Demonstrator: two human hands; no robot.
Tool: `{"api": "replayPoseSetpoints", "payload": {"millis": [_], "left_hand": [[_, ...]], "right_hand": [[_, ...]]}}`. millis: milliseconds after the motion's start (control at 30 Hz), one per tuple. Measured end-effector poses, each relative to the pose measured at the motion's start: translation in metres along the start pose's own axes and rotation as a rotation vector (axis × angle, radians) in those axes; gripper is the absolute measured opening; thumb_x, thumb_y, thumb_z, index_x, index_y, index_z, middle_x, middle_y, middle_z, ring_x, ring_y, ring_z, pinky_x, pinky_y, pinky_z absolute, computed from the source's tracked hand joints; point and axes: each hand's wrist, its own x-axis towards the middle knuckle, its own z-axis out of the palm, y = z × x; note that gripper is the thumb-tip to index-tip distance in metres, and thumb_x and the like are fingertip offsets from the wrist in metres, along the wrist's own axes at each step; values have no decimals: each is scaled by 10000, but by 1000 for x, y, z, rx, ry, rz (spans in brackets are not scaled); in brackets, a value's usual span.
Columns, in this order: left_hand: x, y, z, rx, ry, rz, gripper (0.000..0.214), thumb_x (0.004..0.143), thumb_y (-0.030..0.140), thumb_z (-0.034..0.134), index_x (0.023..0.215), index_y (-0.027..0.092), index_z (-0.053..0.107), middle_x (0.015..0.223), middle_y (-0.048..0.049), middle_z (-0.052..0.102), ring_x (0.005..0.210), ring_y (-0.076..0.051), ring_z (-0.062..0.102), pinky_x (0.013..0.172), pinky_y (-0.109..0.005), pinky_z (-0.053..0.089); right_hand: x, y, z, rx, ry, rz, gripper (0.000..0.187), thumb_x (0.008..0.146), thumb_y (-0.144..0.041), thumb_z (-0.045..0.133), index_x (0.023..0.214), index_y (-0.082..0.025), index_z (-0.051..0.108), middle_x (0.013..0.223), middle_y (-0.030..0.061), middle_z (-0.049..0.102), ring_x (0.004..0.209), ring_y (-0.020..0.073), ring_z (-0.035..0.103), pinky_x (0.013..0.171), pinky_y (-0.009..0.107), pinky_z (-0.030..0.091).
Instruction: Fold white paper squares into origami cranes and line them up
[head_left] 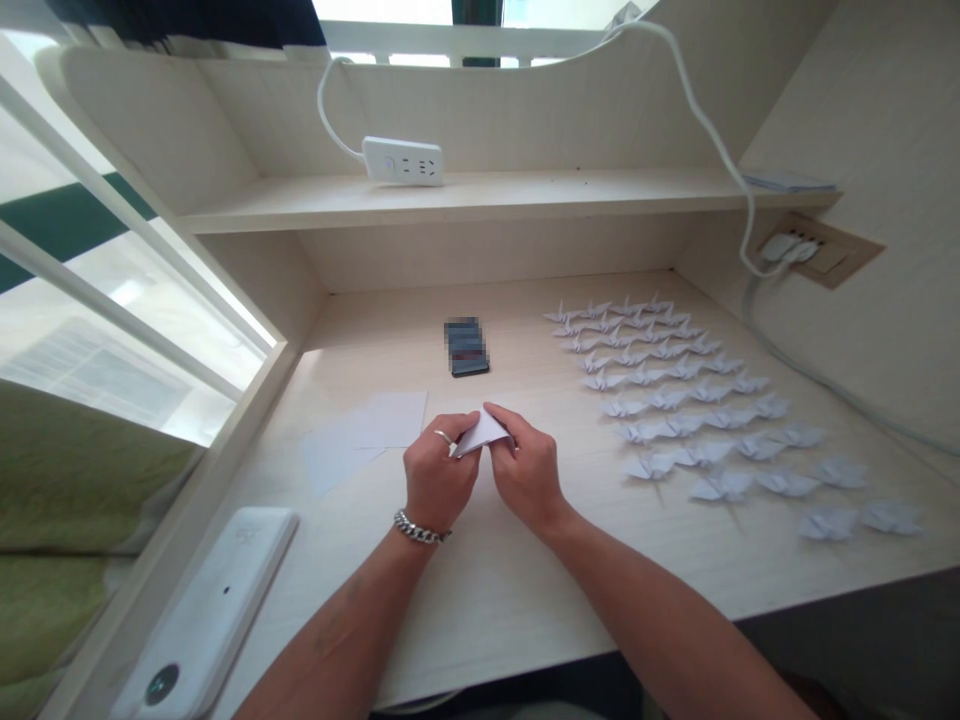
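Basically, folded white paper (482, 430) is pinched between the fingers of left hand (441, 472) and right hand (527, 468), neither nearer, long side running hand to hand, peak toward the desk's (510, 620) back edge, well in from its front edge.

A study corner in what looks like a home or dormitory room.
A pale wooden desk (517, 610) fits against a plain wall (885, 150), with a built-in shelf (525, 190) above it carrying a white power strip (403, 164). A wall socket (847, 258) sits at the right. Dark blue cloth (217, 22) hangs at top left, green cloth (82, 500) at the left edge, and bright daylight comes in behind white rails (142, 232).
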Motion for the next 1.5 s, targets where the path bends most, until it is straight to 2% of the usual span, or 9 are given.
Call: {"api": "replayPoseSetpoints", "payload": {"millis": [200,333,400,467,600,767,1067,1367,1500], "left_hand": [[1,5,-1,-35,-79,43,268,787,154,580,1020,208,700,944,-78,709,778,-177,647,742,-302,532],[4,5,-6,-303,-268,33,467,745,115,581,1196,220,638,1039,-79,664,841,-177,628,736,-303,533],[7,3,-8,-481,-303,-81,454,759,109,558,1196,207,636,1069,-84,656,879,-181,630,735,-301,533],[9,1,-8,-575,-261,-260,355,786,145,565,1124,178,668,1025,-85,679,832,-171,638,705,-290,530],[13,-4,-4,-591,-240,-466,254,796,315,650,960,132,715,800,-65,709,690,-153,624,625,-269,512],[13,-4,-3,-649,-289,-519,295,729,365,738,923,143,718,817,-57,727,678,-144,633,649,-272,524],[13,-4,-2,-627,-302,-524,267,675,353,789,832,146,731,743,-45,727,655,-143,627,621,-261,508],[14,-7,-2,-640,-257,-570,257,655,341,804,769,128,718,597,-10,662,551,-101,559,542,-225,455],[15,-6,-1,-648,-255,-563,246,661,334,799,741,122,702,567,-1,639,533,-92,546,528,-216,445]], "right_hand": [[5,-3,-5,133,54,57,324,804,-187,537,1082,-232,697,1082,54,717,999,231,652,900,353,493],[15,2,-9,446,43,255,253,705,-202,618,939,-188,714,846,54,725,755,201,655,684,322,522],[21,5,-11,609,-1,409,260,656,-194,620,900,-183,710,778,43,710,656,167,619,574,284,486],[24,6,-13,716,-50,518,272,615,-183,622,871,-186,712,783,41,707,634,144,594,534,253,450],[24,2,-14,829,-160,604,235,564,-180,671,793,-176,721,682,27,670,601,126,555,509,233,413],[21,1,-12,810,-198,550,195,561,-216,752,745,-167,711,591,-4,623,552,119,531,519,247,413],[22,7,-21,333,-171,317,134,645,-239,702,744,-154,735,620,6,648,594,162,551,520,253,402],[21,2,-22,272,-244,198,119,731,-235,649,779,-167,735,644,-4,651,638,160,570,562,248,424],[22,8,-22,315,-222,199,134,701,-233,692,807,-157,723,677,8,668,663,170,595,572,253,450]]}}
